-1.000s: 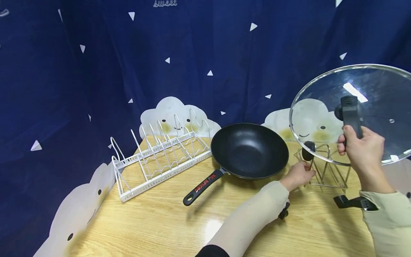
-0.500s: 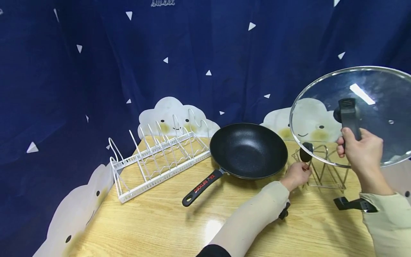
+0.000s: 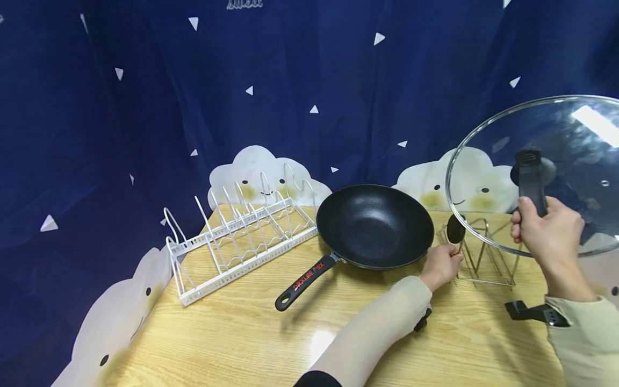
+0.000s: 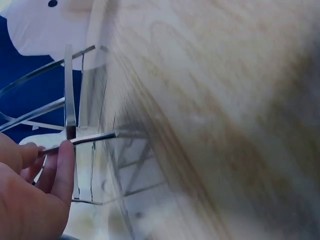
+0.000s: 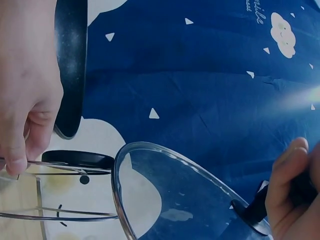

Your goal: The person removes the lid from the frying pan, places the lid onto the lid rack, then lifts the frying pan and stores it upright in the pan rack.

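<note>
My left hand [image 3: 441, 267] pinches a thin metal rod [image 4: 95, 138] of a small wire rack [image 3: 483, 281], between thumb and fingers in the left wrist view. A black oval piece [image 3: 455, 229] sits at the top of this rack. My right hand [image 3: 551, 231] grips the black handle [image 3: 532, 185] of a large clear glass lid [image 3: 580, 215], raised and tilted above the rack's right side. In the right wrist view the lid's rim [image 5: 116, 185] appears at the ends of the rack's wires; whether they touch I cannot tell.
A black wok [image 3: 374, 228] rests on the wooden table [image 3: 232, 333] left of my left hand, its handle [image 3: 306, 283] pointing toward the front left. Farther left stands a white wire rack [image 3: 246, 263] with upright dividers. A dark blue curtain [image 3: 290, 64] hangs behind.
My left hand and the small wire rack have shifted slightly left. The lid has moved a little right and changed its tilt in my right hand.
</note>
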### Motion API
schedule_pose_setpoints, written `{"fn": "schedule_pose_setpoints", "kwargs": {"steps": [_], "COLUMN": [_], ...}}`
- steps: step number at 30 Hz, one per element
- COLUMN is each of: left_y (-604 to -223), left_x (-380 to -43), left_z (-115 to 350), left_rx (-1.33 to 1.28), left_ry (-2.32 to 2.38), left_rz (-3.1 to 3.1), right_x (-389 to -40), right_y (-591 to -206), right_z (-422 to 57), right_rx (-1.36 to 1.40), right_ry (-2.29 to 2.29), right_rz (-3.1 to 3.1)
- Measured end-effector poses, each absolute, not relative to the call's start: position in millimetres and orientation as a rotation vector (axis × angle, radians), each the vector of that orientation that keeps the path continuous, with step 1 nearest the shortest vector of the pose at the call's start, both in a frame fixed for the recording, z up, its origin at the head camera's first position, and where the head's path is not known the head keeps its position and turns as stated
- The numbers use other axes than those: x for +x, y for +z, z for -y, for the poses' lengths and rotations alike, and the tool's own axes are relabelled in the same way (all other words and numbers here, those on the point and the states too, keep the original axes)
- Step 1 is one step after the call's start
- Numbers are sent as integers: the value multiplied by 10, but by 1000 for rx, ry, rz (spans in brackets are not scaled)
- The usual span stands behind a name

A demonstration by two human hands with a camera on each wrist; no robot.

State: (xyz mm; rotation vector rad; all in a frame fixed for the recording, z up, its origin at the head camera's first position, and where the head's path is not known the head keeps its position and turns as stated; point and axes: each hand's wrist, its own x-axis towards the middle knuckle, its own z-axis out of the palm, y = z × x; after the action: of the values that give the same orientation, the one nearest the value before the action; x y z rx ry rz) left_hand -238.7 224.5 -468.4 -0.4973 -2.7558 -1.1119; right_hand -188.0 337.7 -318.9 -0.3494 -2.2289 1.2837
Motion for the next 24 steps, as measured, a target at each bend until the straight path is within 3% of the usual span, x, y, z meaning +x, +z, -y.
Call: {"fn": "schedule_pose_setpoints", "kwargs": {"steps": [8,24], "left_y": [-4698,-4747], "left_x": [-2331,-2295], "left_z": [-2247,-2190], "left_rx": [-361,-383], "left_ry": [-1102,-1093], "left_rz": [2823,2889], "right_x": [-1833,-1774], "right_y": [-3216,-3158], "right_z": [-3359,-3359], "right_rx": [-389,-482], "right_ry": [1133,1087], "right_rz": [2279,2340]}}
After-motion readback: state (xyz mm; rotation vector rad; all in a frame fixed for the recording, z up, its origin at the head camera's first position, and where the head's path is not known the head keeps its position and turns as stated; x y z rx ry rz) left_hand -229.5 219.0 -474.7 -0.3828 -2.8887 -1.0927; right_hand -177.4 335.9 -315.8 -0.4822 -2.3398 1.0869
